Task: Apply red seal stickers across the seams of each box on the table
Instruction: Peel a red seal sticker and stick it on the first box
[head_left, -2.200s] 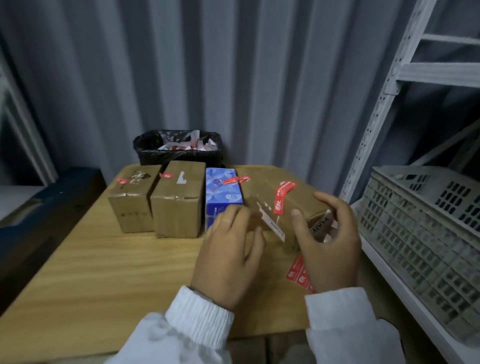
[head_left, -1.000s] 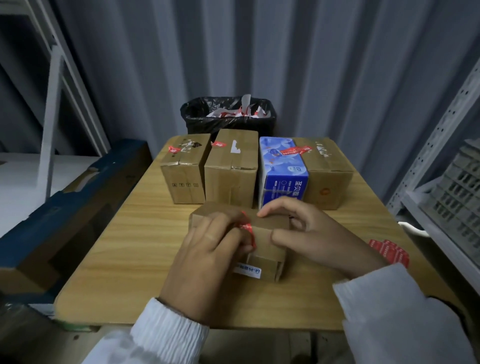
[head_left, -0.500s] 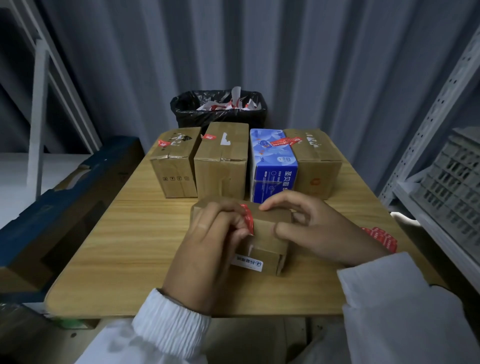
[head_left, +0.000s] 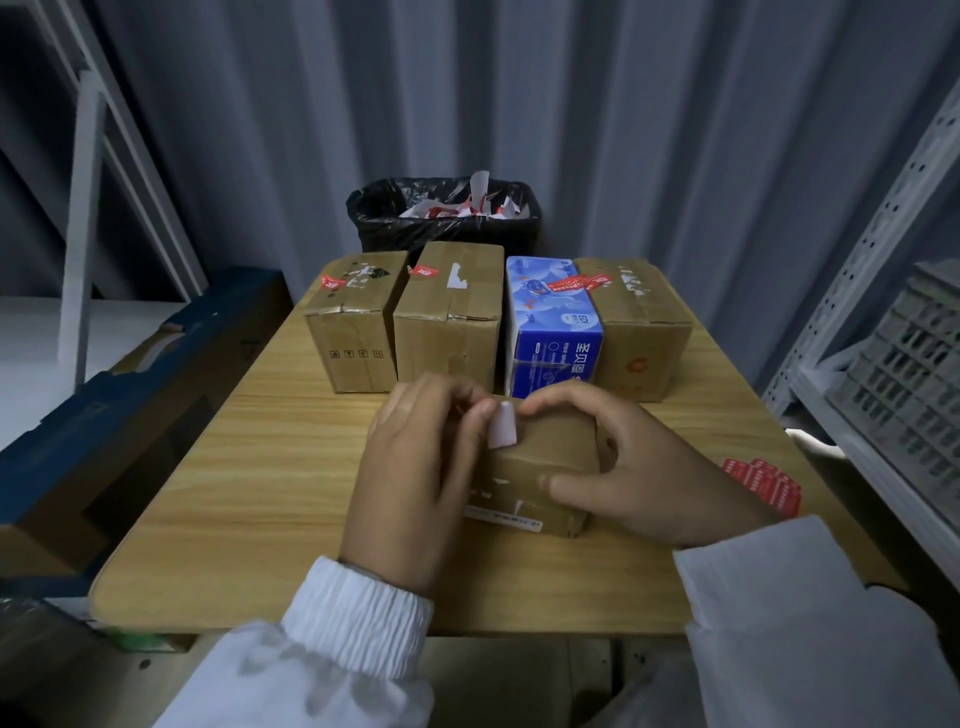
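Observation:
A small brown cardboard box (head_left: 540, 467) lies in the middle of the wooden table (head_left: 249, 493), close to me. My left hand (head_left: 415, 467) pinches a sticker strip (head_left: 503, 426) at the box's top edge; the strip's pale back faces me. My right hand (head_left: 639, 467) grips the box from the right, index finger at the top beside the strip, thumb on the near face. A sheet of red seal stickers (head_left: 761, 480) lies on the table to the right of that hand.
Behind stand a row of boxes with red stickers: brown box (head_left: 353, 322), brown box (head_left: 452, 312), blue tissue box (head_left: 553, 322), brown box (head_left: 644, 332). A black-lined bin (head_left: 441, 213) holds sticker scraps. A grey crate (head_left: 904, 364) sits on the right-hand shelf.
The small box came from the right side to the table's middle. The strip in my left fingers showed red half a second ago; now its pale back faces me.

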